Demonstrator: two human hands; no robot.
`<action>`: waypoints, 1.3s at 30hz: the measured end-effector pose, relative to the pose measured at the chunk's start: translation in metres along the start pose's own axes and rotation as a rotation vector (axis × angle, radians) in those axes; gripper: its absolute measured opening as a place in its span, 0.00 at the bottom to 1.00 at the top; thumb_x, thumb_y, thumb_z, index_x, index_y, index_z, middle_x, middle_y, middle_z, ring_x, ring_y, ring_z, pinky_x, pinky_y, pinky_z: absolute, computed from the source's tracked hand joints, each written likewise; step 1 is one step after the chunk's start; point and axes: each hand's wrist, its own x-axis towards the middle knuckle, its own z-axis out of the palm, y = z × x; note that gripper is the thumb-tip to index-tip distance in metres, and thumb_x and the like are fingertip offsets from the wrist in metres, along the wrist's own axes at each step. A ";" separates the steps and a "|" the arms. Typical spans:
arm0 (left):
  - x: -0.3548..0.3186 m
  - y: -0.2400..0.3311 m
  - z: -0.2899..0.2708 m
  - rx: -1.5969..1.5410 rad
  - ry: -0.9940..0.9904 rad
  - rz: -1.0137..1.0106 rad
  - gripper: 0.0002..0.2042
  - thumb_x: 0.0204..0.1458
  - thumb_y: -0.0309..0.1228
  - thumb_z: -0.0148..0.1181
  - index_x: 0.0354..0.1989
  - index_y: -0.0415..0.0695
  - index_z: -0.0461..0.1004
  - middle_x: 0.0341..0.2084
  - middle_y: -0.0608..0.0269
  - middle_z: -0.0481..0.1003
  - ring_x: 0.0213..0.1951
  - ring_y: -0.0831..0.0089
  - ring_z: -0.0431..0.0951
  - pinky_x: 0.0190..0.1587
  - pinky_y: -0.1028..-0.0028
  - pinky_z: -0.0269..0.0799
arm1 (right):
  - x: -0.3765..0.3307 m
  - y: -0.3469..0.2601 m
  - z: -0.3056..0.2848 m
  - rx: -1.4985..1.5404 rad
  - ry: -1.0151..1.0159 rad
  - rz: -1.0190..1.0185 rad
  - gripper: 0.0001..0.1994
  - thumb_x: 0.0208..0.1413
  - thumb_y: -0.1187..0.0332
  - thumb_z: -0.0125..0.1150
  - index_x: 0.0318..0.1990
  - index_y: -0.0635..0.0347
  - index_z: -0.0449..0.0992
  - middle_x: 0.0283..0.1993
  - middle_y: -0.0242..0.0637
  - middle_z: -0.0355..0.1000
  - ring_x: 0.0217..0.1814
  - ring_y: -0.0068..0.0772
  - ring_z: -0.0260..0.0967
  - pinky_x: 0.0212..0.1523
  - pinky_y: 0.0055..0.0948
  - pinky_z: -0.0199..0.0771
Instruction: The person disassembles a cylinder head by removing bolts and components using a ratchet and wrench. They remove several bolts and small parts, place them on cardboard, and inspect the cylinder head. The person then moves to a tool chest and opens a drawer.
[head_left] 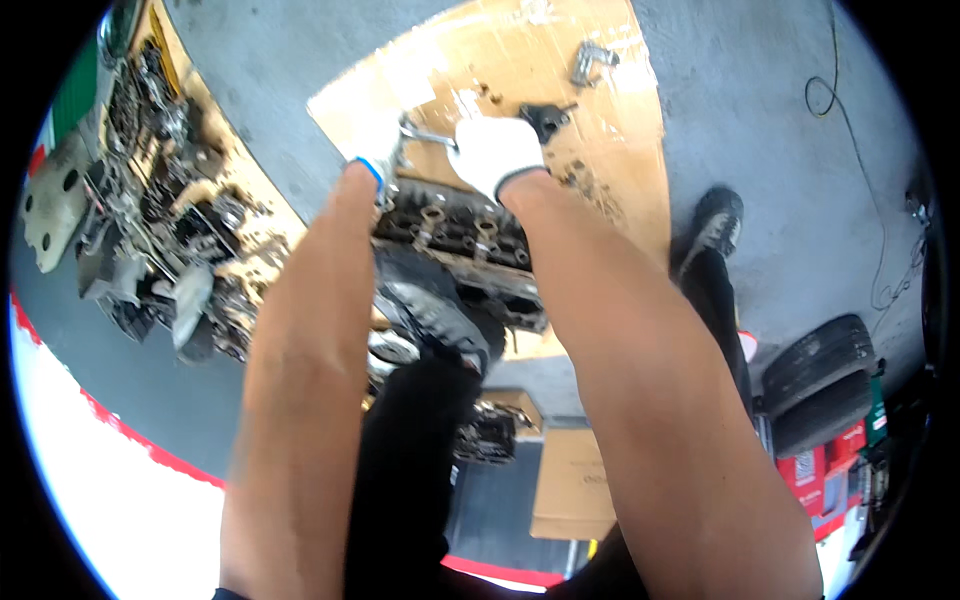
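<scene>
My right hand, in a white work glove, is closed around the handle of a metal wrench. The wrench points left, to where my left hand, in a white glove with a blue cuff, closes about its head. The left fingers are blurred and partly hidden. Both hands are at the far side of a dark, greasy engine block or cylinder head lying on cardboard. My left shoe rests against its near side.
A dark metal part and a grey bracket-like part lie on the cardboard. Many engine parts are heaped at left. Two tyres, red boxes and a cable are at right. A carton stands nearer me.
</scene>
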 end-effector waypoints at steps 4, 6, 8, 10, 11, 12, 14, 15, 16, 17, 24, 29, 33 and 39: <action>-0.001 -0.004 -0.038 -0.020 0.101 -0.009 0.14 0.61 0.41 0.50 0.32 0.45 0.75 0.21 0.64 0.71 0.18 0.74 0.67 0.24 0.71 0.71 | 0.033 0.004 0.014 0.008 -0.059 -0.224 0.15 0.63 0.56 0.52 0.39 0.53 0.83 0.38 0.43 0.82 0.41 0.43 0.81 0.41 0.44 0.80; 0.008 -0.020 -0.021 0.190 0.101 0.222 0.15 0.61 0.43 0.52 0.38 0.45 0.78 0.25 0.63 0.73 0.22 0.75 0.69 0.29 0.72 0.72 | 0.039 0.018 0.057 0.134 0.150 -0.173 0.14 0.63 0.56 0.53 0.36 0.53 0.80 0.35 0.42 0.81 0.39 0.46 0.81 0.38 0.43 0.80; -0.004 -0.033 -0.006 -0.079 0.040 0.058 0.15 0.62 0.44 0.54 0.41 0.45 0.79 0.27 0.63 0.74 0.23 0.76 0.70 0.32 0.73 0.72 | 0.011 0.025 0.049 0.004 0.062 -0.131 0.13 0.63 0.58 0.53 0.38 0.54 0.82 0.36 0.44 0.81 0.38 0.45 0.81 0.37 0.43 0.81; 0.010 -0.015 -0.006 -0.206 -0.051 0.105 0.16 0.65 0.46 0.55 0.42 0.46 0.78 0.22 0.70 0.68 0.22 0.78 0.69 0.29 0.75 0.68 | 0.019 0.007 0.030 0.039 -0.012 0.002 0.13 0.62 0.63 0.52 0.42 0.56 0.84 0.40 0.51 0.81 0.44 0.46 0.82 0.41 0.43 0.82; 0.006 -0.021 -0.007 -0.154 -0.063 0.097 0.15 0.65 0.45 0.55 0.41 0.46 0.78 0.22 0.70 0.69 0.22 0.78 0.68 0.29 0.75 0.68 | 0.007 -0.003 0.014 0.045 -0.220 0.024 0.14 0.61 0.63 0.54 0.44 0.58 0.84 0.40 0.53 0.81 0.45 0.46 0.82 0.43 0.42 0.82; 0.007 -0.021 -0.006 -0.103 -0.078 0.087 0.15 0.66 0.44 0.55 0.40 0.45 0.78 0.21 0.71 0.69 0.22 0.78 0.68 0.28 0.75 0.67 | -0.006 -0.021 -0.021 0.119 -0.305 0.020 0.16 0.59 0.62 0.55 0.47 0.60 0.83 0.41 0.55 0.81 0.46 0.46 0.81 0.44 0.41 0.82; 0.001 -0.014 -0.006 -0.168 -0.091 0.008 0.15 0.66 0.43 0.53 0.38 0.44 0.77 0.18 0.72 0.69 0.21 0.78 0.67 0.26 0.76 0.65 | -0.026 -0.046 -0.068 0.599 -0.451 0.111 0.22 0.55 0.57 0.57 0.49 0.66 0.81 0.45 0.56 0.81 0.47 0.46 0.81 0.46 0.41 0.82; 0.004 -0.018 -0.008 -0.209 -0.062 -0.007 0.14 0.66 0.43 0.53 0.36 0.45 0.76 0.18 0.71 0.68 0.20 0.79 0.67 0.25 0.77 0.65 | -0.024 -0.042 -0.070 0.716 -0.581 0.145 0.19 0.57 0.60 0.57 0.48 0.67 0.78 0.37 0.49 0.78 0.38 0.37 0.80 0.35 0.34 0.81; 0.004 -0.015 -0.009 -0.241 -0.040 -0.022 0.14 0.66 0.42 0.52 0.35 0.46 0.76 0.18 0.71 0.68 0.19 0.79 0.66 0.23 0.77 0.64 | -0.013 -0.036 -0.065 0.840 -0.707 0.186 0.17 0.59 0.62 0.58 0.48 0.68 0.74 0.30 0.42 0.76 0.30 0.29 0.79 0.24 0.26 0.80; 0.002 -0.013 -0.012 -0.224 -0.061 -0.013 0.14 0.66 0.42 0.52 0.35 0.46 0.76 0.18 0.71 0.68 0.18 0.79 0.66 0.23 0.77 0.65 | -0.003 -0.021 -0.057 0.613 -0.686 0.216 0.15 0.61 0.63 0.55 0.49 0.64 0.75 0.36 0.47 0.79 0.39 0.38 0.82 0.33 0.34 0.83; -0.012 -0.001 -0.013 -0.241 0.046 0.105 0.17 0.67 0.42 0.51 0.48 0.40 0.78 0.20 0.70 0.68 0.18 0.79 0.68 0.27 0.77 0.77 | 0.008 0.020 -0.035 0.088 -0.215 -0.151 0.15 0.61 0.60 0.50 0.50 0.55 0.78 0.50 0.47 0.79 0.53 0.49 0.78 0.54 0.44 0.76; -0.035 0.086 -0.005 -0.180 0.108 0.407 0.19 0.66 0.45 0.53 0.52 0.42 0.78 0.27 0.70 0.71 0.27 0.81 0.71 0.39 0.76 0.77 | -0.003 0.023 -0.081 0.259 0.022 -0.121 0.14 0.61 0.58 0.52 0.46 0.57 0.74 0.45 0.51 0.78 0.49 0.55 0.76 0.50 0.48 0.75; -0.111 0.123 0.013 0.018 0.246 0.734 0.30 0.64 0.51 0.55 0.65 0.38 0.68 0.53 0.55 0.74 0.55 0.65 0.74 0.61 0.70 0.69 | -0.057 0.038 -0.142 0.376 0.088 -0.053 0.16 0.61 0.56 0.53 0.47 0.59 0.72 0.43 0.56 0.77 0.48 0.59 0.75 0.49 0.50 0.74; -0.337 0.072 0.003 0.116 0.277 0.806 0.21 0.69 0.38 0.50 0.64 0.39 0.69 0.59 0.53 0.73 0.62 0.67 0.71 0.66 0.70 0.63 | -0.176 0.124 -0.190 0.988 0.087 0.499 0.17 0.58 0.62 0.57 0.51 0.63 0.73 0.33 0.38 0.74 0.32 0.32 0.73 0.28 0.34 0.77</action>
